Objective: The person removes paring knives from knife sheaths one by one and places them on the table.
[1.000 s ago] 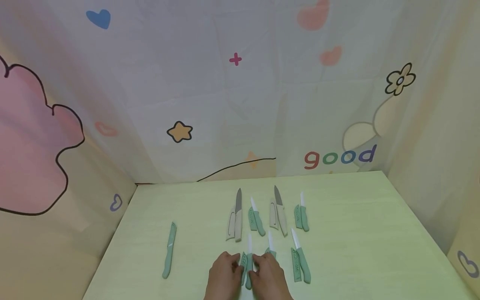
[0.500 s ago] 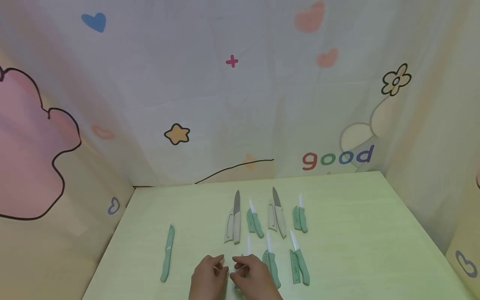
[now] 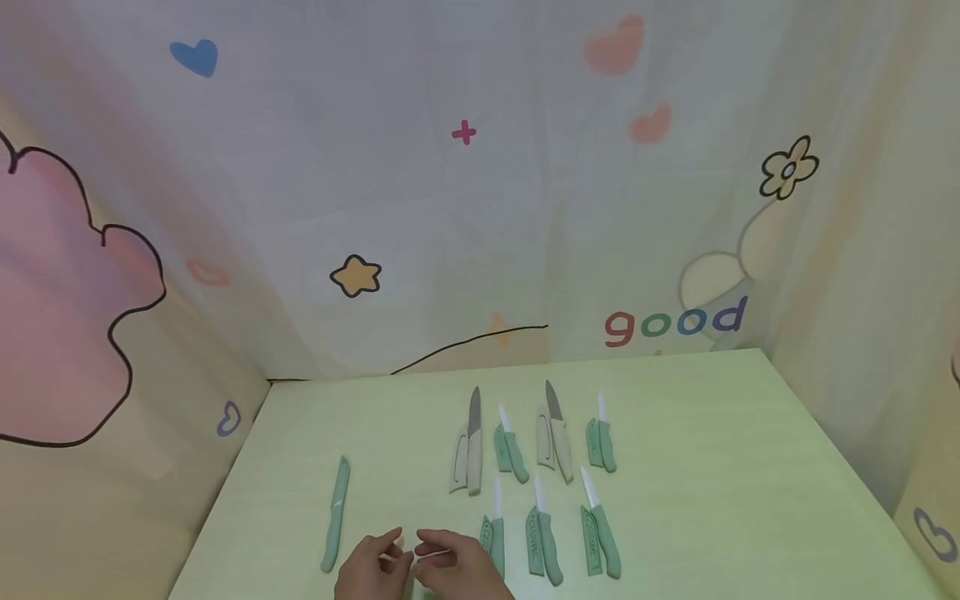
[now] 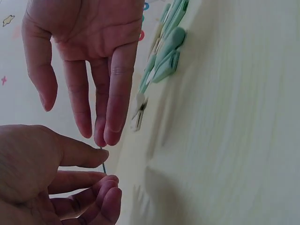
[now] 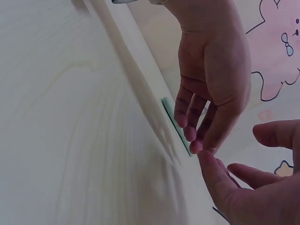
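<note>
My left hand [image 3: 372, 568] and right hand [image 3: 459, 568] hover close together at the table's front, fingers loosely bent, holding nothing visible. In the right wrist view, the left hand's [image 5: 213, 79] fingertips come near the right hand's [image 5: 262, 192]. Left of them lies a green knife [image 3: 335, 517] in its sheath. Just right of my right hand lies an unsheathed green paring knife [image 3: 498, 537] with a white blade, its green sheath [image 3: 486, 533] beside it; the hand partly hides them. Two similar green knives [image 3: 549, 542] [image 3: 606, 537] with sheaths follow to the right.
Behind that row, two beige-handled knives [image 3: 474, 458] [image 3: 560, 446] with grey blades and two smaller green knives [image 3: 514, 454] [image 3: 606, 446] lie beside their sheaths. A printed curtain [image 3: 465, 208] encloses the pale green table [image 3: 712, 483] at the back and sides.
Both hands have left the leftmost unsheathed green knife and its sheath, which now lie side by side, and have moved left towards the sheathed knife.
</note>
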Motion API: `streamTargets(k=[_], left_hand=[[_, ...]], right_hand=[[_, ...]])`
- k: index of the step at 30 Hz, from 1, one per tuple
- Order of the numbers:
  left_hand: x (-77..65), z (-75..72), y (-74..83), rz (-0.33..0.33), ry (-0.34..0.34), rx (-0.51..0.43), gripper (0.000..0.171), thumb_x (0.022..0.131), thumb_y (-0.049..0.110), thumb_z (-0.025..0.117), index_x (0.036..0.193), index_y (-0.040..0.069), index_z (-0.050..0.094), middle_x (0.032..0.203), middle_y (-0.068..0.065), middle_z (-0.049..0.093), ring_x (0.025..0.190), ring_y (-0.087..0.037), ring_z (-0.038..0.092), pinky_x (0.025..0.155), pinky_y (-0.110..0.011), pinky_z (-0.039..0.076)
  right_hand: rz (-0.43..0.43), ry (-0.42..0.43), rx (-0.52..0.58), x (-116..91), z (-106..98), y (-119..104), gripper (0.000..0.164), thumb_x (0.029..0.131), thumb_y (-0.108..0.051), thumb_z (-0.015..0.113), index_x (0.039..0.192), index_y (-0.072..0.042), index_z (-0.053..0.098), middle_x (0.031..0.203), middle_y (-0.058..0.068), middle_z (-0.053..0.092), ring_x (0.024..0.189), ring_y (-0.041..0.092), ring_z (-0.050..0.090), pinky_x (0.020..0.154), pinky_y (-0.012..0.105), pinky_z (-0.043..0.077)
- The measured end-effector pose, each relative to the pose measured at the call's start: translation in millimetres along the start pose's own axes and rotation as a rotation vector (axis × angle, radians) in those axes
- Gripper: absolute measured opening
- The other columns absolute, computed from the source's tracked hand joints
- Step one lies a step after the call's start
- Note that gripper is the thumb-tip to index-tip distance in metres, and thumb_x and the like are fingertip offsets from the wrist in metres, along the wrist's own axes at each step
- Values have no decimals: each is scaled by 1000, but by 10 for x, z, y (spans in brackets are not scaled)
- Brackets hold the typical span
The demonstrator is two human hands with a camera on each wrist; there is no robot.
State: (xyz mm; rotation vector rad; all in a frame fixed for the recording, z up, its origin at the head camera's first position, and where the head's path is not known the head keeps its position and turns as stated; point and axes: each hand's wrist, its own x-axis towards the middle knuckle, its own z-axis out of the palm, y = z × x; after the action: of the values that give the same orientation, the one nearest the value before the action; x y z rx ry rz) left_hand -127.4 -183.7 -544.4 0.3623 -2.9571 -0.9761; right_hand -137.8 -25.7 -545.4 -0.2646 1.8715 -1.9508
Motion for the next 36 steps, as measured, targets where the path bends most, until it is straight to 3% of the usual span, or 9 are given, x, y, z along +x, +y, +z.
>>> streamTargets(k=[4, 10, 17, 24, 30, 36], left_hand=[[1, -79, -123, -10, 34, -31, 40, 81, 17, 73, 115, -3, 66, 80, 1, 62, 65, -9, 60, 56, -32, 56], [31, -186, -299, -35, 80, -57, 47, 79, 17, 74, 117, -7, 63, 86, -6, 62, 66, -14, 60, 57, -32, 56], [49, -352, -439, -136, 117, 8, 58, 79, 22, 73, 125, -9, 55, 111, -26, 53, 90, -32, 54, 73, -44, 52], [166, -397, -591, -192, 62, 50, 69, 80, 26, 72, 131, -12, 46, 124, -36, 45, 105, -49, 47, 86, -59, 48], [268, -359, -660, -227, 37, 3, 69, 82, 20, 72, 134, -14, 42, 124, -37, 50, 112, -48, 47, 95, -60, 45], [299, -338, -632, -274, 26, -44, 63, 85, 12, 69, 136, -13, 41, 120, -34, 55, 108, -44, 52, 92, -58, 48]], right_hand=[[35, -49, 90, 74, 121, 34, 42, 90, -7, 61, 129, 7, 55, 111, 14, 67, 96, 24, 63, 84, 49, 57], [127, -32, 159, 187, 355, 38, 46, 88, -11, 61, 130, 5, 55, 111, 8, 67, 96, 22, 62, 87, 48, 55], [105, -38, 163, 314, 603, -4, 49, 87, -12, 62, 133, 4, 53, 119, 15, 64, 105, 24, 58, 96, 50, 50], [126, -34, 206, 486, 791, 9, 50, 88, -10, 63, 134, 7, 50, 127, 20, 59, 116, 28, 52, 102, 51, 45], [173, -26, 236, 565, 905, 90, 51, 87, -8, 65, 133, 7, 49, 128, 20, 58, 116, 29, 52, 102, 53, 44], [208, -51, 261, 623, 958, 104, 54, 87, -8, 65, 136, 5, 48, 130, 21, 56, 117, 30, 51, 104, 53, 42]])
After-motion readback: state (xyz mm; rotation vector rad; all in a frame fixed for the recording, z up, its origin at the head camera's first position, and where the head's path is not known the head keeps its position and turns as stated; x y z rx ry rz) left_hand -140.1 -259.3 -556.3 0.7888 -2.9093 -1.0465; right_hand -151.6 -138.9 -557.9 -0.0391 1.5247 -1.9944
